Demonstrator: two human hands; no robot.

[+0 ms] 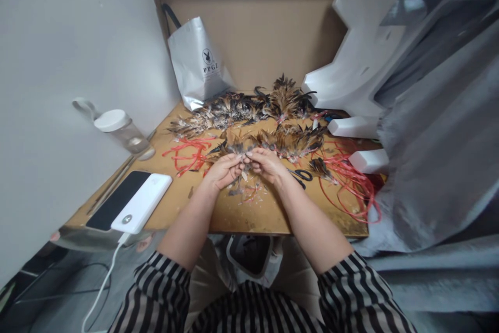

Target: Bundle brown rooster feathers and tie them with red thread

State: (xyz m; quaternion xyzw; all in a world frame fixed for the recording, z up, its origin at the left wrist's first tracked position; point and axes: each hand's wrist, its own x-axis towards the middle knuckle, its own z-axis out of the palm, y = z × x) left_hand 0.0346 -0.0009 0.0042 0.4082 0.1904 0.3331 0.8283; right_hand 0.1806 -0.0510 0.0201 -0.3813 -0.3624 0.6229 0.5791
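Observation:
My left hand (225,170) and my right hand (266,162) meet over the middle of the table, fingertips pinched together. Between them is a small tuft of grey-brown feathers (237,148), its lower end hidden by the fingers. Just beyond the hands lies a row of brown feather bunches (290,141). Behind that, a longer heap of dark and tan feathers (241,107) spreads across the table. Loose fluff and pinkish scraps (251,192) are scattered under my wrists. Black-handled scissors (303,174) rest to the right of my right wrist, partly covered by it.
Red plastic strips (191,155) lie at left, and a larger tangle (353,182) at right. A bottle (127,133), a dark phone (115,200) and a white power bank (142,203) line the left side. A silver bag (195,63) and white foam (351,47) stand behind. A bin (230,255) sits below the edge.

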